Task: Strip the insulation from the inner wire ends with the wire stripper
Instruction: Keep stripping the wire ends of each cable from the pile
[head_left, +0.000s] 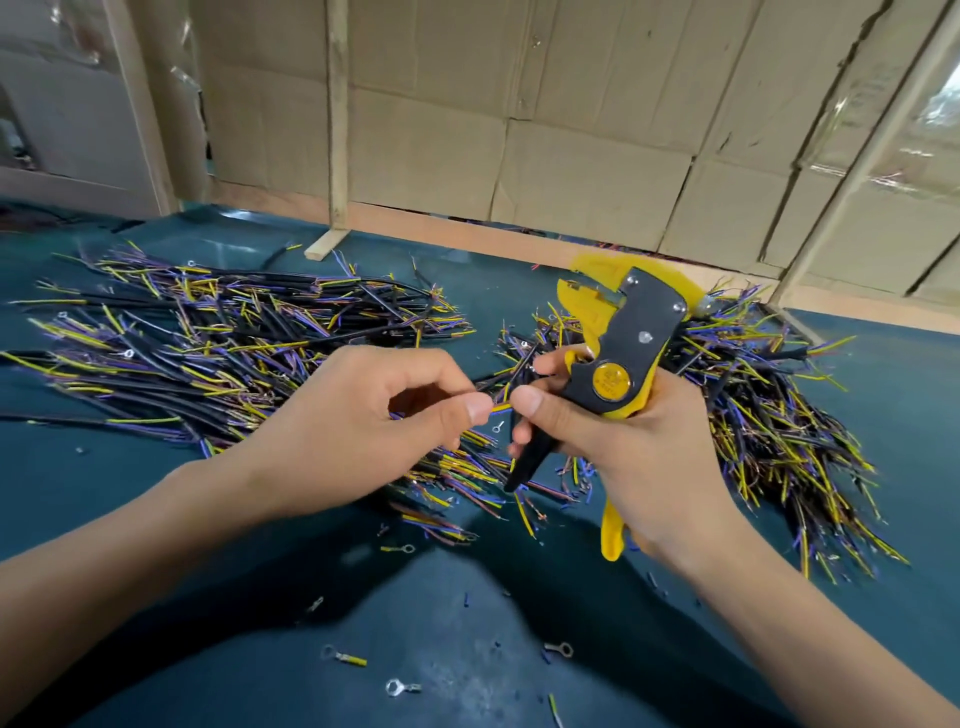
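1. Ring terminals (402, 688) lie scattered on the green mat (467, 623), nearer than both hands.
2. The left hand (363, 415) pinches a yellow inner wire (500, 407).
3. The right hand (613, 441) grips the wire stripper (618, 353), its thumb touching that wire.
4. Cable piles (208, 338) lie beyond both hands.

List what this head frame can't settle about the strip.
- Wire end: covered by the thumbs of the left hand and right hand; stripped or not, unknown.
- Stripper jaws: pointing away, contents unclear.
- Stripper's lower handles: partly hidden by the right hand.
- Pile: strands too small to tell stripped ends.
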